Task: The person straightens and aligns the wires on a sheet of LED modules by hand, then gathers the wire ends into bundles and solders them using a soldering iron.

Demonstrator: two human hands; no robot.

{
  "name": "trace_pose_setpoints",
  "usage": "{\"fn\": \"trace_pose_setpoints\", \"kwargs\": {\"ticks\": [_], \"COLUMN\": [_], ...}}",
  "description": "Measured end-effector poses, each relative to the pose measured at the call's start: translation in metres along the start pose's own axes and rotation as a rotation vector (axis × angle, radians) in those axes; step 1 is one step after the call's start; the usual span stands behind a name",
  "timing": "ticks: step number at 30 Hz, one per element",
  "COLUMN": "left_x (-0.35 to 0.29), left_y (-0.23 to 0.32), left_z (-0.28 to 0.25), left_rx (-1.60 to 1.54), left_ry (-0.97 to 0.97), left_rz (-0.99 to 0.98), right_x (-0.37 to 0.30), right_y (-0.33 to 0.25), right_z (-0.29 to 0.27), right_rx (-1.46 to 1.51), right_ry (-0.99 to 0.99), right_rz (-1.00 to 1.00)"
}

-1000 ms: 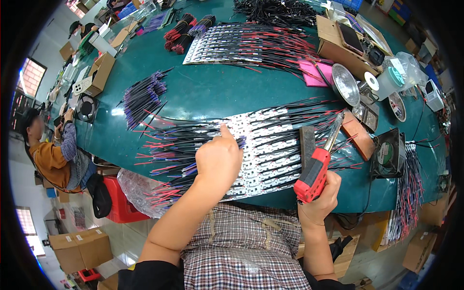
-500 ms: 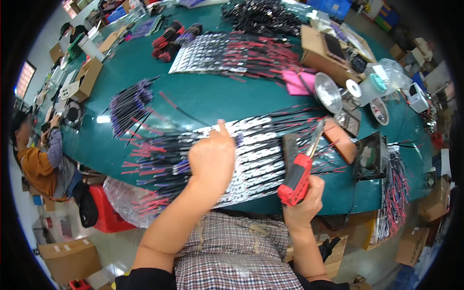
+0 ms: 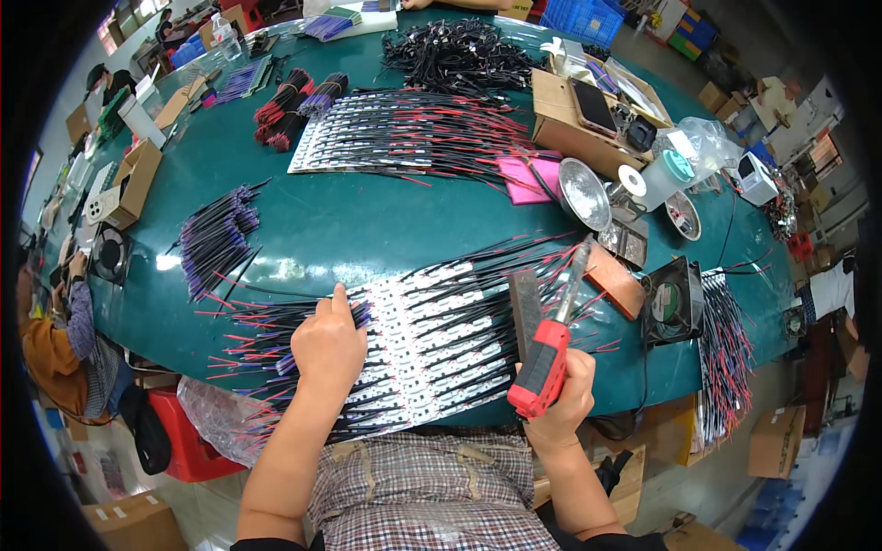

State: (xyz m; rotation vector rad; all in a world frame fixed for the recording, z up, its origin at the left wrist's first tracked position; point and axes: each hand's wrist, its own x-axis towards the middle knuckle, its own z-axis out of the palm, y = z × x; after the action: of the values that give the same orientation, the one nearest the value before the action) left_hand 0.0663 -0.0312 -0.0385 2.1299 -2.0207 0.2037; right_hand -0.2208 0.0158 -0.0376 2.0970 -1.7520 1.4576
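Note:
My right hand (image 3: pixel 571 397) grips a red and black soldering gun (image 3: pixel 544 367); its metal tip points away from me, near an orange-brown block (image 3: pixel 616 280). My left hand (image 3: pixel 329 347) is closed over the left side of a sheet of white circuit boards (image 3: pixel 423 367), pinching a thin black wire (image 3: pixel 276 290) with a reddish end that trails left. The fingertips are partly hidden. Rows of black wires cross the sheet, with red and purple ends fanning out on the left (image 3: pixel 253 344). A dark metal bar (image 3: pixel 525 312) lies over the sheet's right part.
Left of the sheet lies a bundle of black and purple wires (image 3: pixel 219 234). Another wired board sheet (image 3: pixel 317 138) lies farther back. To the right are a metal bowl (image 3: pixel 584 195), a solder spool (image 3: pixel 632 180), a square fan (image 3: pixel 672 303) and a cardboard box (image 3: pixel 556 119). A co-worker (image 3: pixel 57 344) sits left.
My left hand has shifted left across the sheet, and its wire has swung from slanting away to lying nearly level. The soldering gun stays in my right hand. The head view has shifted somewhat.

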Motion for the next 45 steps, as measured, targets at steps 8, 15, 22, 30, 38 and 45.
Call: {"fn": "trace_pose_setpoints", "kwargs": {"ticks": [8, 15, 22, 30, 38, 45], "left_x": [-0.009, -0.029, 0.009, 0.071, 0.090, 0.085], "left_y": [-0.020, -0.071, -0.091, -0.024, -0.033, -0.031], "left_z": [-0.026, -0.040, -0.130, -0.113, -0.042, -0.033], "left_rx": [0.102, 0.146, 0.062, -0.551, -0.518, -0.471], "left_ry": [-0.090, -0.069, 0.140, -0.550, -0.511, -0.388], "left_rz": [-0.127, -0.088, -0.008, 0.155, 0.229, 0.216], "right_x": [0.005, 0.009, 0.019, 0.027, 0.011, 0.006], "right_y": [-0.001, -0.009, -0.036, -0.088, -0.087, -0.085], "right_z": [0.007, 0.004, -0.025, -0.025, -0.018, -0.001], "right_rx": [-0.129, -0.108, 0.106, 0.725, 0.717, 0.697], "right_ry": [-0.144, -0.202, -0.205, -0.478, -0.557, -0.666], "right_rz": [-0.006, 0.059, 0.158, 0.725, 0.832, 0.805]}}
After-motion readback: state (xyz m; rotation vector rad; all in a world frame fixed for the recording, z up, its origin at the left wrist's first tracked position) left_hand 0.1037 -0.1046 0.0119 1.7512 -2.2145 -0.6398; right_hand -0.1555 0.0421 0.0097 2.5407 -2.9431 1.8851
